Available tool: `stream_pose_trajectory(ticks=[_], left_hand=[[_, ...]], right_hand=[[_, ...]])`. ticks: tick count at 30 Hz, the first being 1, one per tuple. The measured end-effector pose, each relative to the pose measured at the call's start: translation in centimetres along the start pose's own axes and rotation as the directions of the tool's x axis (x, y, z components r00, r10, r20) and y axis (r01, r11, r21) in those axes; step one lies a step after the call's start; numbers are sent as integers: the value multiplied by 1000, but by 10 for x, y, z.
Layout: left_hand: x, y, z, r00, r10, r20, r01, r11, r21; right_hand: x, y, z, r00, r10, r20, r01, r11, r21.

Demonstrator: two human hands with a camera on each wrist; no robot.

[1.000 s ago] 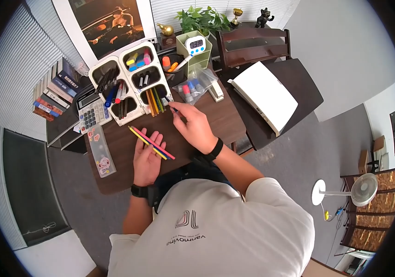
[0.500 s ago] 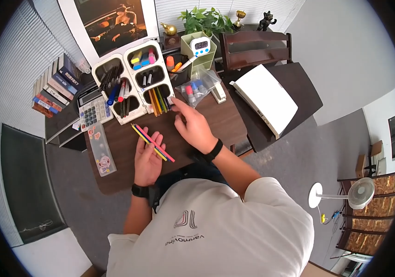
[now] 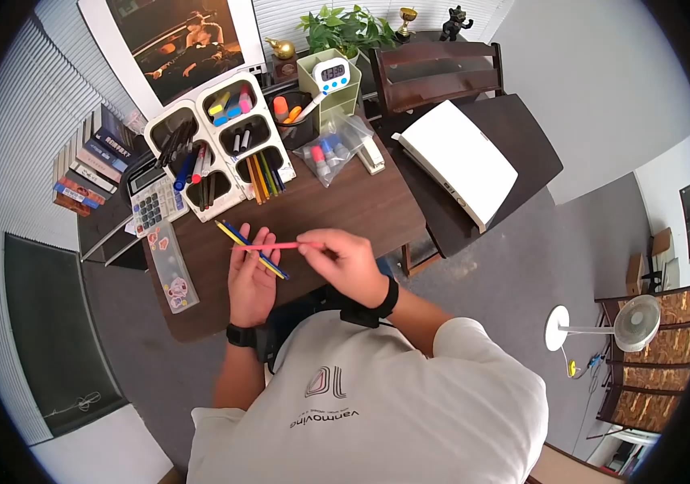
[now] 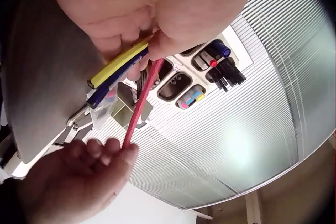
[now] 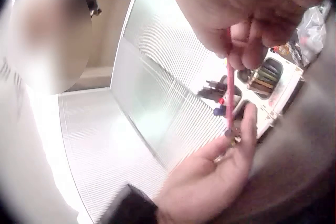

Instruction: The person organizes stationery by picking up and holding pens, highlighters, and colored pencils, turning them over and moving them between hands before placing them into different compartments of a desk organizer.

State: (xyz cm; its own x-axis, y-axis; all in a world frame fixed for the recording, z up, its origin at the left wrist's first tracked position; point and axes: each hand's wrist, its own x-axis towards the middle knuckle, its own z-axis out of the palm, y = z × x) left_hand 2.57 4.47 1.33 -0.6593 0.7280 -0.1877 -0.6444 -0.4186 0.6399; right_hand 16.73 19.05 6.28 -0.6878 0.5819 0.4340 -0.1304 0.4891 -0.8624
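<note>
My left hand (image 3: 253, 289), palm up, holds a yellow pencil (image 4: 118, 66) and a blue pencil (image 4: 116, 81) under its thumb. A pinkish-red pencil (image 3: 274, 245) lies crosswise above them, its far end over the left fingers. My right hand (image 3: 350, 264) pinches that pencil's near end between thumb and fingertips. Beyond the hands stands a white desk organizer (image 3: 241, 194) with several compartments. Its front right compartment holds several coloured pencils (image 3: 260, 179); dark pencils (image 3: 206, 192) stand in the front left one.
Left of the organizer are a calculator (image 3: 159, 206) and a clear sticker-covered case (image 3: 171, 270). A bag of small bottles (image 3: 330, 155), a stapler (image 3: 372, 156) and a black pen cup (image 3: 303, 133) stand to the right. A white box (image 3: 462, 165) lies on a farther dark surface.
My right hand has left the organizer's front right compartment, where it held a dark pencil a second ago. It has come back to the left hand and taken hold of the pinkish-red pencil.
</note>
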Motion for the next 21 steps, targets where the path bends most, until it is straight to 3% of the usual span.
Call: stream_pose_trajectory(ticks=[2, 3, 5, 7, 9, 10, 13, 18, 21], left_hand=[[-1, 0, 2, 999, -20, -40, 20, 1000, -7], [1, 1, -2, 999, -41, 0, 41, 993, -107], [6, 0, -6, 997, -52, 50, 61, 977, -205], [5, -2, -7, 996, -20, 90, 31, 992, -122], [3, -3, -6, 998, -20, 63, 24, 998, -62], [4, -2, -5, 999, -17, 39, 17, 1000, 2], [4, -3, -9, 998, -15, 64, 16, 1000, -16], [1, -3, -8, 999, -3, 52, 5, 999, -38], [0, -2, -9, 999, -25, 35, 27, 998, -50]], right_hand=[[5, 1, -12, 996, 51, -68, -35, 974, 222], [7, 0, -17, 992, 75, -101, -41, 952, 303], [15, 1, -24, 988, 21, -154, 43, 915, 402], [26, 5, -26, 986, 2, -169, 59, 935, 351], [38, 2, -23, 982, -95, -165, 94, 995, -15], [42, 4, -19, 985, -84, -151, 77, 996, -51], [53, 9, 0, 985, -90, -145, 78, 993, -84], [67, 21, 21, 997, 71, 3, -71, 996, -56], [72, 24, 27, 995, 95, 12, -94, 993, -76]])
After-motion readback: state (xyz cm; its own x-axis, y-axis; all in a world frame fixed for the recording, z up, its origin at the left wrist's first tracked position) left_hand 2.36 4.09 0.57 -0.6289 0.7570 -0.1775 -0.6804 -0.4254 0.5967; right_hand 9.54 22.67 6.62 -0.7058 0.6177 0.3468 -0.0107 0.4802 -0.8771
